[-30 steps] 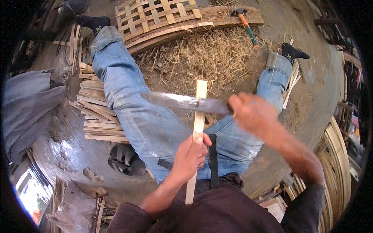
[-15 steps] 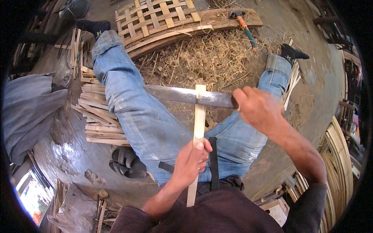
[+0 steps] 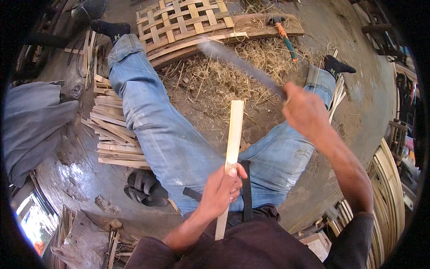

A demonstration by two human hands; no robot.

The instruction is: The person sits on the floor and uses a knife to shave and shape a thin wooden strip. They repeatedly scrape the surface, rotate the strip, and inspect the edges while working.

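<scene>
My left hand (image 3: 222, 188) is closed round a pale bamboo strip (image 3: 234, 130), the thumb lying along its face. The strip points away from my body, its far end free between my legs. My right hand (image 3: 306, 110) grips the handle of a long knife (image 3: 244, 66), most of the handle hidden in the fist. The blade, blurred by motion, slants up and left above the heap of shavings (image 3: 219, 89), apart from the strip.
Beyond the shavings lie a woven bamboo panel (image 3: 179, 20), a wooden plank (image 3: 264, 28) and a hammer (image 3: 286, 40) with an orange and green handle. Stacked bamboo strips (image 3: 116, 134) and dark sandals (image 3: 145, 188) are at left. Long bent strips (image 3: 389, 179) stand at right.
The knife has lifted off the strip and swung up and away, its tip now farther out. My right hand moved slightly right. The strip tilts a little more to the right.
</scene>
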